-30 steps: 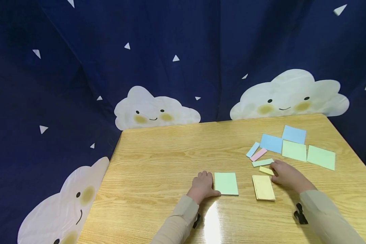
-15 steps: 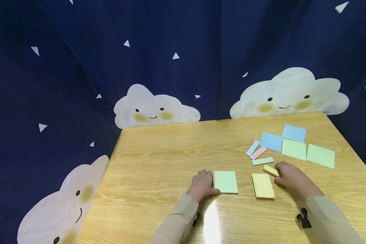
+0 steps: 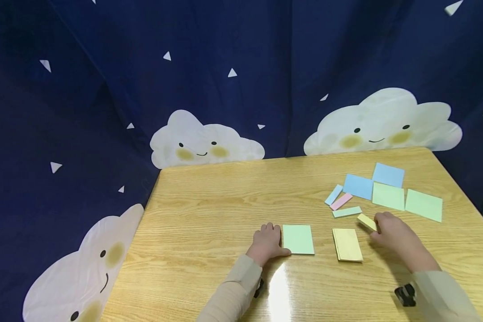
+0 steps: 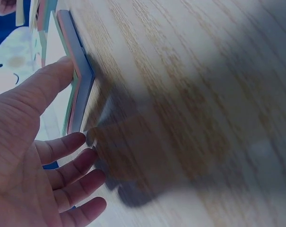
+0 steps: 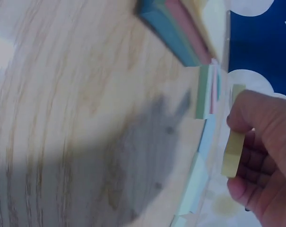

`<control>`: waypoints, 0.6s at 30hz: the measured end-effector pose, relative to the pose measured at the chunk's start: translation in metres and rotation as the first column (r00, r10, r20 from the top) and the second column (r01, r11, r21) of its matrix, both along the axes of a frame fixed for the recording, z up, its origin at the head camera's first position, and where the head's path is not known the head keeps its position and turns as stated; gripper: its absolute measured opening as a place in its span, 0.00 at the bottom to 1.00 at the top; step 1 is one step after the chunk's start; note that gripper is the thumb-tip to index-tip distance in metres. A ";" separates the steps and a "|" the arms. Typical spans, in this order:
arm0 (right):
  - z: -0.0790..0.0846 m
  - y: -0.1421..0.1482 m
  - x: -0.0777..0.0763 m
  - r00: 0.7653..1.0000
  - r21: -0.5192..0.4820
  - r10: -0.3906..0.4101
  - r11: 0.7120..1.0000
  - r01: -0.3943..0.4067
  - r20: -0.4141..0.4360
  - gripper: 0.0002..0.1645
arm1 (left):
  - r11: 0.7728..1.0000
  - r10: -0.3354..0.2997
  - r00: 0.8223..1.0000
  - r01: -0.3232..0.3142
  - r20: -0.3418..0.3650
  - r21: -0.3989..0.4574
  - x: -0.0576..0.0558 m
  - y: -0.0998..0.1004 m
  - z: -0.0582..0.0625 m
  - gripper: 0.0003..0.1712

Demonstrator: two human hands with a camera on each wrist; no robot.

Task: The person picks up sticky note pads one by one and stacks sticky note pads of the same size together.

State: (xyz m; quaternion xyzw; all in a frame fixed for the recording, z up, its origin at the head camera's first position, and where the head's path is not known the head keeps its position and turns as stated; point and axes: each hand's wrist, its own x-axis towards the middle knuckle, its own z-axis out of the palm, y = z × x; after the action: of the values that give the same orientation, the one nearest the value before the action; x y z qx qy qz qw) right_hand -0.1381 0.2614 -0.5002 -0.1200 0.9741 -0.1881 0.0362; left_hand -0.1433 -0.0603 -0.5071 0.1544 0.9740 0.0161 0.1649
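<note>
My right hand [image 3: 395, 236] pinches a narrow yellow sticky-note pad [image 3: 366, 222] between thumb and fingers. In the right wrist view this yellow sticky-note pad [image 5: 233, 153] appears raised off the table. My left hand [image 3: 265, 245] rests at the left side of a square pad of sticky notes [image 3: 298, 239], green on top. Seen from the left wrist, the thumb [image 4: 55, 78] touches this pad, which has red and blue layers below. The other fingers are loosely extended near the tabletop. Between the hands lies a yellow sticky-note stack [image 3: 348, 245].
Narrow pads in light green [image 3: 347, 212], pink [image 3: 341, 201] and light blue [image 3: 333, 195] lie beyond the yellow stack. Farther right are two blue sheets [image 3: 358, 186] and two green sheets [image 3: 424, 205]. A dark curtain [image 3: 225, 36] with clouds stands behind the wooden table [image 3: 209, 201].
The right hand has drawn the narrow yellow sticky-note pad rightward, away from the light green one, and the pad has tilted. The left hand stays in place.
</note>
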 end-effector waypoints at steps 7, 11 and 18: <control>0.007 -0.003 0.008 0.997 0.007 -0.071 0.997 0.071 -0.017 0.13 | 1.000 -0.003 1.000 0.003 0.000 -0.018 0.000 0.000 -0.001 0.38; 0.008 -0.006 0.015 0.993 -0.006 -0.117 0.993 0.117 -0.014 0.13 | 1.000 -0.004 1.000 0.004 -0.006 -0.009 0.000 0.000 0.000 0.37; 0.004 -0.006 0.024 0.986 -0.026 -0.165 0.986 0.165 0.011 0.13 | 1.000 -0.008 1.000 0.008 -0.015 -0.004 0.001 -0.001 0.000 0.37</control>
State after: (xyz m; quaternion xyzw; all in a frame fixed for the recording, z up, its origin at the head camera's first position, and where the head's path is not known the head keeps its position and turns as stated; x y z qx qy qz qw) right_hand -0.1144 0.2554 -0.4964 -0.0388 0.9780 -0.2039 0.0230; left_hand -0.1423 -0.0612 -0.5072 0.1582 0.9746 0.0122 0.1579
